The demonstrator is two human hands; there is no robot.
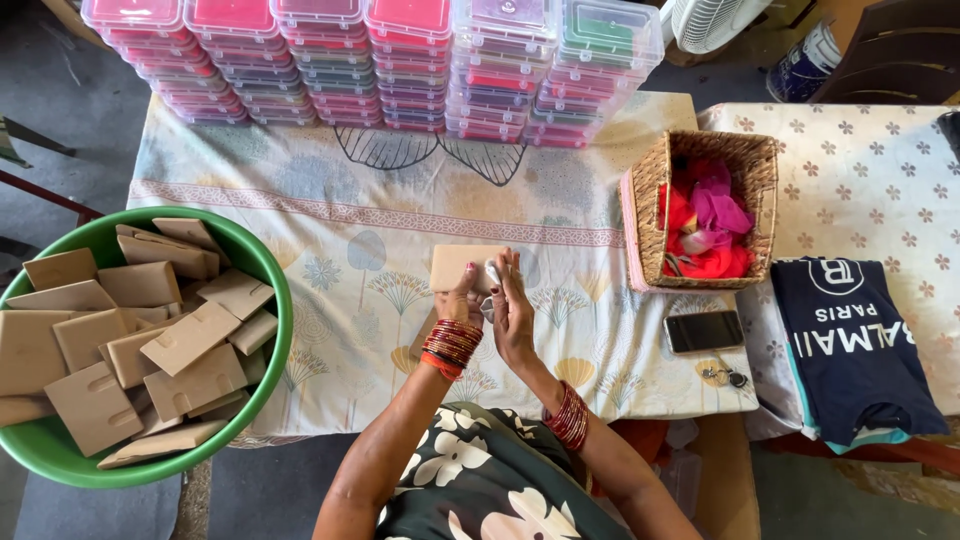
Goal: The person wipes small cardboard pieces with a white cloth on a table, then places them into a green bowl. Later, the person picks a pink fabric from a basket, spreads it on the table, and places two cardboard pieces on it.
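My left hand holds a flat tan cardboard card over the middle of the cloth-covered table. My right hand is pressed against the card's right edge, fingers closed around a small pale object that I cannot make out. Both wrists wear red bangles. To the left stands a green tub piled with several similar tan cardboard pieces. Another tan card lies partly hidden under my left wrist.
Stacks of clear plastic boxes with coloured contents line the far edge. A wicker basket with red and pink fabric sits at the right. A dark phone, keys and a folded navy shirt lie further right.
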